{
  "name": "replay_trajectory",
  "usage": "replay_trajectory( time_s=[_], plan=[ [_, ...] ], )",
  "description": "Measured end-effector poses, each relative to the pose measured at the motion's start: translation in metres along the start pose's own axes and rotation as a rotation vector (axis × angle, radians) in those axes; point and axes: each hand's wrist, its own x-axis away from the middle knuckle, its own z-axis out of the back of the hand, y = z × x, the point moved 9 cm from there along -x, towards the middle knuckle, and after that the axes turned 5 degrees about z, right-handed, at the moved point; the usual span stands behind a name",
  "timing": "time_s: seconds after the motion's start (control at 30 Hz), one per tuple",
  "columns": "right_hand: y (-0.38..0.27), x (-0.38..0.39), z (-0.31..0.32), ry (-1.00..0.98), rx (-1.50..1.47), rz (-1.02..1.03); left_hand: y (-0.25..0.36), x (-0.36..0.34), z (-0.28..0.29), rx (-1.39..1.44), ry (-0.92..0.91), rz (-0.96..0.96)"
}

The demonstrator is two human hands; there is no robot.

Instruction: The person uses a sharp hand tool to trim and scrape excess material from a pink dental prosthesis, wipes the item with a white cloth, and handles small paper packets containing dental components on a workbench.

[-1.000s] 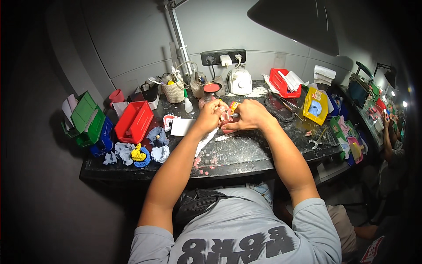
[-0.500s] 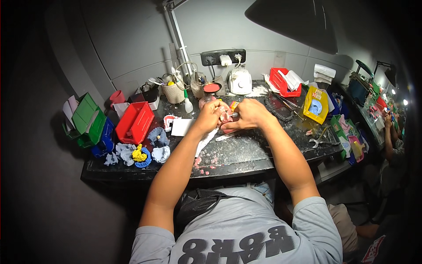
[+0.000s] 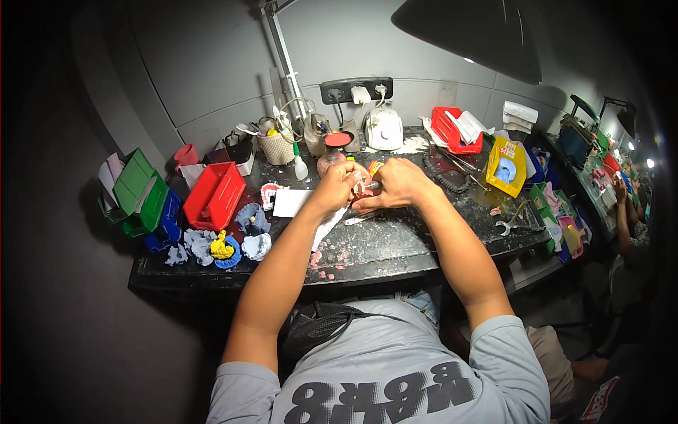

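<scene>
My left hand (image 3: 337, 182) is closed on a small pale pink piece (image 3: 360, 186), its detail too small to make out. My right hand (image 3: 397, 184) grips a small metal tool (image 3: 375, 185) against that piece, thumb low beside it. Around them are a white card (image 3: 289, 203), a white cloth (image 3: 326, 230), a slim tool (image 3: 357, 220) and a red-and-white dental model (image 3: 270, 192). Just behind sits a round pot with pink material (image 3: 337, 139).
Red (image 3: 212, 194), green (image 3: 138, 184) and yellow (image 3: 513, 173) bins, blue moulds (image 3: 254, 219), a white device (image 3: 383, 130), tool holder (image 3: 275, 147), wrench (image 3: 505, 227) and black lamp (image 3: 466, 32) surround me. A co-worker's arm (image 3: 623, 219) shows at another bench on the right.
My hands stay on the small piece with only very slight movement. The whole view has shifted a little. The co-worker's arm at the far right has moved slightly.
</scene>
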Motion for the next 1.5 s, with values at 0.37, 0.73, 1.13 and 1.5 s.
replay_trajectory(
  time_s=[0.37, 0.73, 1.13, 1.5],
  plan=[
    [0.028, 0.016, 0.027, 0.08, -0.105, -0.105, 0.002, -0.003, 0.018, 0.107, 0.062, -0.008],
    [0.04, 0.018, 0.032, 0.223, -0.293, -0.067, 0.007, -0.005, 0.026, 0.358, 0.029, -0.105],
    [0.053, 0.016, 0.018, 0.174, -0.339, -0.154, 0.017, -0.002, 0.029, 0.432, 0.049, -0.162],
    [0.05, 0.017, 0.018, 0.21, -0.362, -0.09, 0.025, 0.002, 0.034, 0.503, 0.077, -0.218]
  ],
)
